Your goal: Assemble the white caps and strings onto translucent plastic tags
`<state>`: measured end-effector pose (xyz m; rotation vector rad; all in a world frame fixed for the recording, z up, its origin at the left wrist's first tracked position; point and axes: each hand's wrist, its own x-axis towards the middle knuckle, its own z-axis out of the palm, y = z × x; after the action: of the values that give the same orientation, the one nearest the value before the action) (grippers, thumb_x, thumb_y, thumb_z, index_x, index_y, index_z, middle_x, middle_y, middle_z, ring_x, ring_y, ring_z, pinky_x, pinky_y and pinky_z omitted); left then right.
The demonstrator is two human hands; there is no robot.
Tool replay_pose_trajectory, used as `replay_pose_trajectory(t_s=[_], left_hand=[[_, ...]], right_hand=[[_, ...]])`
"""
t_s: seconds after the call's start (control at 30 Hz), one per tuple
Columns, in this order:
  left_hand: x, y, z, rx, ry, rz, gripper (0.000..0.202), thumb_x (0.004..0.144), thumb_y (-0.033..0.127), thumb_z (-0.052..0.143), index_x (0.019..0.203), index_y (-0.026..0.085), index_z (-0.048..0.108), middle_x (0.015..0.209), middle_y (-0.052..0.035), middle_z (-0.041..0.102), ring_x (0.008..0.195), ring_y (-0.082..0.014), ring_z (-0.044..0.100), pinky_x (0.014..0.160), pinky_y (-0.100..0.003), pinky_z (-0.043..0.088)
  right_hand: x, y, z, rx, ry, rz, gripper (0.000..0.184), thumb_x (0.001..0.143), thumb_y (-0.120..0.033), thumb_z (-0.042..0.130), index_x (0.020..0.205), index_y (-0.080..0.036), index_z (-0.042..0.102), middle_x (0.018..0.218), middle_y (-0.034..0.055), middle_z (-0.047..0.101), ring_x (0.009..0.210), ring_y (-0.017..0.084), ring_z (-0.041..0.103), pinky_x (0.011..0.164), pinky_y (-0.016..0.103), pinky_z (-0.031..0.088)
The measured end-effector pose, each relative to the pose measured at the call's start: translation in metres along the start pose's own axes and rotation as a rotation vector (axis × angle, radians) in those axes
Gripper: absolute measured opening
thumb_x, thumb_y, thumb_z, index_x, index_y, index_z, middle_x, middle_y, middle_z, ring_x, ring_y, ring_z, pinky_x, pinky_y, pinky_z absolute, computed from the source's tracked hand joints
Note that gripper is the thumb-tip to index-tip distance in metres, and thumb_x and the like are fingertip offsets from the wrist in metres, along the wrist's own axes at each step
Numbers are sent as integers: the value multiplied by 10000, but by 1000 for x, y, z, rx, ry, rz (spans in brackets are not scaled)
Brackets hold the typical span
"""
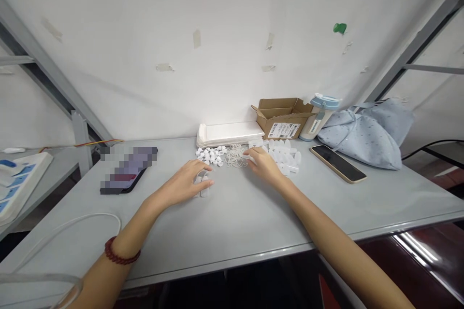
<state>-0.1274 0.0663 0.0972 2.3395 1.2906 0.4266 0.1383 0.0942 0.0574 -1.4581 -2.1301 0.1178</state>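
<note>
My left hand [192, 179] is over a few small clear plastic pieces [204, 192] on the grey table. Its thumb and index finger are apart, with the thumb lying across the pieces; the other fingers are mostly hidden. My right hand [264, 164] reaches to the right edge of a tangle of thin whitish cords [236, 155]. Its thumb and index finger come together there, and what is between them is too small to make out. Small white caps [210, 155] lie heaped left of the cords. Translucent plastic pieces [286, 155] are piled beyond my right hand.
A stack of white flat packs [232, 133] lies against the wall beside an open cardboard box [281, 116]. Rightward are a blue-lidded cup [319, 117], a light blue cloth bag [366, 130] and a phone [338, 163]. Another, partly blurred phone [132, 171] lies left; a white cable [87, 216] loops nearby.
</note>
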Motion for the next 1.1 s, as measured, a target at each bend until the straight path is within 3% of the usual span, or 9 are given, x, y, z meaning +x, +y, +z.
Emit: replay_pose_trajectory(t_s=[0.17, 0.3, 0.47, 0.67, 0.83, 0.97, 1.1], left_hand=[[5, 0, 11, -30, 113, 42, 295, 865, 435, 457, 1017, 219, 588, 1101, -62, 604, 1046, -248, 516, 740, -334, 476], [6, 4, 19, 22, 171, 119, 250, 886, 363, 433, 989, 194, 586, 1034, -75, 616, 1015, -246, 520, 811, -376, 458], [5, 12, 25, 52, 214, 204, 215, 893, 298, 419, 970, 187, 585, 978, -81, 613, 962, -237, 523, 817, -387, 458], [4, 17, 28, 67, 249, 254, 187, 892, 251, 423, 959, 188, 586, 960, -79, 618, 941, -228, 529, 816, -377, 456], [3, 20, 28, 55, 278, 280, 186, 898, 229, 415, 959, 175, 582, 946, -79, 624, 917, -215, 532, 809, -362, 451], [3, 23, 31, -16, 300, 258, 239, 924, 257, 371, 981, 188, 592, 926, -67, 635, 896, -207, 542, 795, -360, 456], [3, 26, 34, -76, 265, 222, 235, 919, 307, 402, 1000, 210, 600, 947, -54, 643, 920, -210, 550, 766, -348, 469]], right_hand=[[0, -1, 2, -74, -53, -26, 220, 827, -153, 556, 1040, -159, 612, 1058, 103, 633, 988, 245, 521, 835, 355, 391], [-1, -3, -4, -101, -76, 62, 285, 767, -256, 666, 1038, -182, 620, 1056, 104, 620, 1010, 272, 511, 798, 361, 363], [0, -4, -8, -124, -108, 107, 67, 795, -168, 612, 840, -183, 660, 926, 77, 658, 960, 260, 523, 749, 342, 316], [1, -7, -5, -42, -7, 87, 101, 815, -155, 559, 742, -179, 624, 876, 73, 661, 914, 243, 539, 752, 341, 328], [-2, -19, -6, 353, 154, 99, 90, 819, -226, 545, 751, -184, 586, 821, 55, 622, 795, 187, 544, 747, 328, 402], [-6, -36, -7, 871, -19, 193, 173, 771, -357, 623, 767, -186, 597, 707, 4, 596, 637, 136, 553, 657, 292, 451], [-11, -51, -3, 1111, -151, 216, 239, 691, -387, 709, 750, -177, 612, 697, -6, 616, 645, 134, 594, 698, 307, 484]])
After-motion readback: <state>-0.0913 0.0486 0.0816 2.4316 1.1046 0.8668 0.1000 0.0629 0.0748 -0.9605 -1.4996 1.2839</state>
